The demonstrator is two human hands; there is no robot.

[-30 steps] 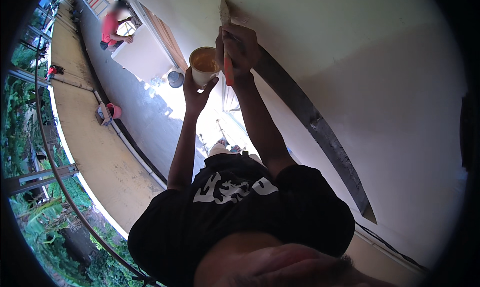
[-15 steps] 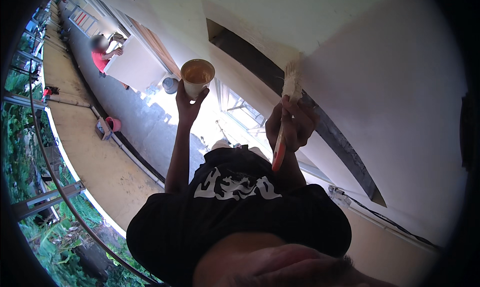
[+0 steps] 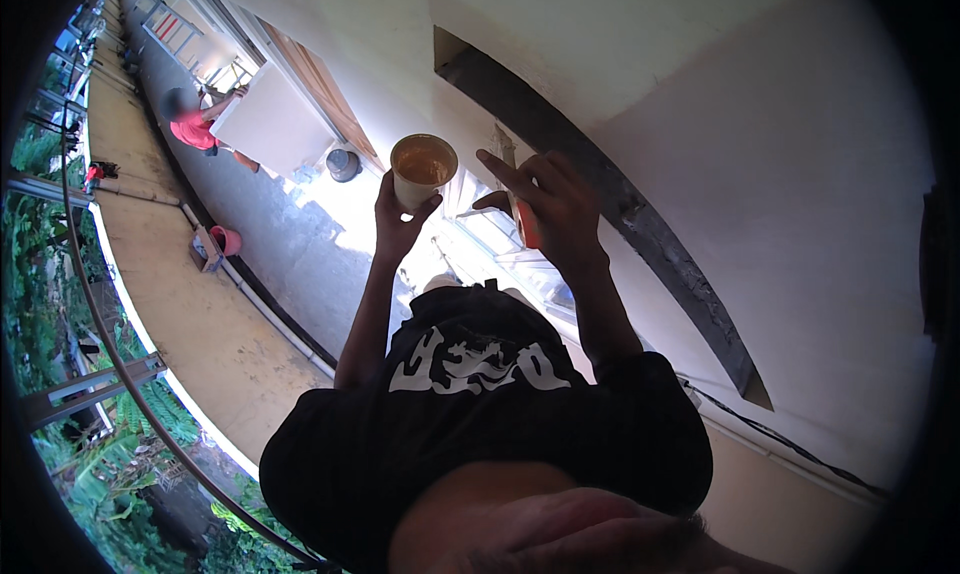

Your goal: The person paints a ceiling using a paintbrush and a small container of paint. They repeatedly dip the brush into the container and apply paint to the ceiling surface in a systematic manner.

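My left hand grips a pale cup from beneath, its fingers around the lower side. The cup is held upright enough that brownish wet residue shows inside its mouth. Just right of it, my right hand holds a paintbrush by its orange-red handle. The index finger extends toward the cup, and light bristles point up behind it. Part of the brush is hidden by the fingers. Brush and cup appear apart.
A pale wall with a long dark recessed slot rises at my right. To the left runs a low tan wall. Down the walkway stand a dark bucket, a pink bucket and a person in a red shirt beside a pale panel.
My right hand has brought the brush away from the slotted wall, leftward toward the cup. My left hand and cup have shifted slightly right. The distant person has changed posture.
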